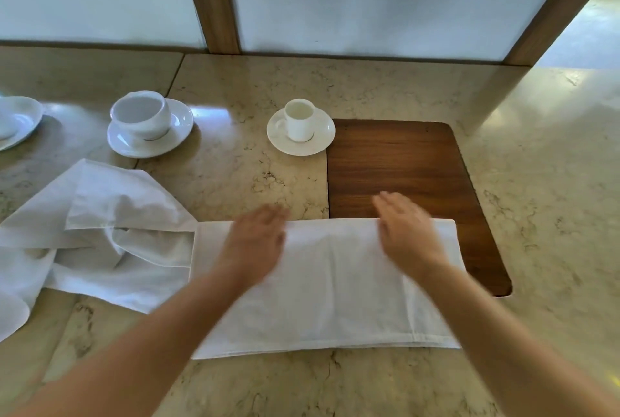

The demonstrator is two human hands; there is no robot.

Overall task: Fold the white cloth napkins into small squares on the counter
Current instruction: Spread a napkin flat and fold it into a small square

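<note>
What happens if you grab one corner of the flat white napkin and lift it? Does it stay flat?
Probably not. The flat napkin looks thin and soft, so it would likely droop and unfold. The crumpled napkins beside it already sag in loose folds. It probably slides easily too, since the marble counter looks shiny.

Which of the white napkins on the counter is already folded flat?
The napkin under both hands, the left hand and right hand, lies flat as a neat rectangle partly over the wooden inset. The napkins to its left are crumpled and loose.
</note>
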